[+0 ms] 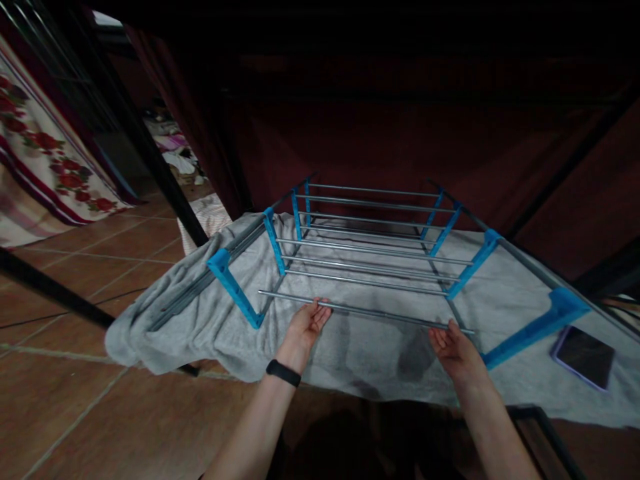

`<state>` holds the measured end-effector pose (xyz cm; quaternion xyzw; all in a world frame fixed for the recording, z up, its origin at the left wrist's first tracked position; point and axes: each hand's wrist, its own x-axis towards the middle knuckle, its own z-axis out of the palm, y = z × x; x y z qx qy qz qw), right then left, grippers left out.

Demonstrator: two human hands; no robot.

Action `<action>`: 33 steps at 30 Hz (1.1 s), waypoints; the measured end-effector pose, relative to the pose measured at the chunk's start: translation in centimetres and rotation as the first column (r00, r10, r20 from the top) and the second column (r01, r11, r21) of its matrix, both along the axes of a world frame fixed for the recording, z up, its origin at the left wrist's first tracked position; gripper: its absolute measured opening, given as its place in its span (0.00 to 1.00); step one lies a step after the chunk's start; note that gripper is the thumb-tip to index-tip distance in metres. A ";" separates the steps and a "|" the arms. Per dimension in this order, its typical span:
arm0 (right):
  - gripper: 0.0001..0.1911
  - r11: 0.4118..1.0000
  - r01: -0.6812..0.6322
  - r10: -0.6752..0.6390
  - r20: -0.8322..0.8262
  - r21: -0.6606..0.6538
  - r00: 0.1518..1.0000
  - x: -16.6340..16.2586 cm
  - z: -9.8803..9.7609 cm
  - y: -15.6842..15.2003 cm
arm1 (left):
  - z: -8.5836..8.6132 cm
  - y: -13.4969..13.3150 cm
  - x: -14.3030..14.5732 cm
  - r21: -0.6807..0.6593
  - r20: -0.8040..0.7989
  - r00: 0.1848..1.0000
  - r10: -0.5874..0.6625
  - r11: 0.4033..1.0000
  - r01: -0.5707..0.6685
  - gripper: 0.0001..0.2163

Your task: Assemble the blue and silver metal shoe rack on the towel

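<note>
Both hands hold one loose grey metal rod level across the front of a partly built rack. My left hand pinches it left of its middle, and my right hand grips it near the right end. The rack has blue plastic brackets on both sides, joined by several metal rods. The nearest brackets, the left one and the right one, have no rod between them. The held rod's left tip stands close to the left front bracket, apart from it. Its right tip is by the right bracket's lower end.
The rack lies on a bed or bench covered by a grey blanket. A phone lies at the right. Dark metal posts rise at the left, beside a tiled floor. A dark red curtain hangs behind.
</note>
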<state>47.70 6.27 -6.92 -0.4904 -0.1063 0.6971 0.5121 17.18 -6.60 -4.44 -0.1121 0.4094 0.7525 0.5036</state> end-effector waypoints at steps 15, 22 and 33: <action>0.09 1.000 0.016 -0.016 0.043 -0.002 0.999 0.9 -2.0 0.9 | -0.1 -0.6 0.4 0.035 -0.036 0.999 -0.006 0.999 0.007 0.05; 0.12 0.998 0.028 -0.025 0.065 -0.054 0.998 1.6 -1.2 1.4 | 0.0 -0.9 0.0 0.022 -0.109 0.994 0.028 0.999 -0.026 0.05; 0.16 0.998 0.036 -0.031 0.094 -0.047 0.995 3.1 -1.9 2.7 | 0.2 -0.9 -0.1 0.049 -0.401 0.886 0.235 0.971 -0.235 0.11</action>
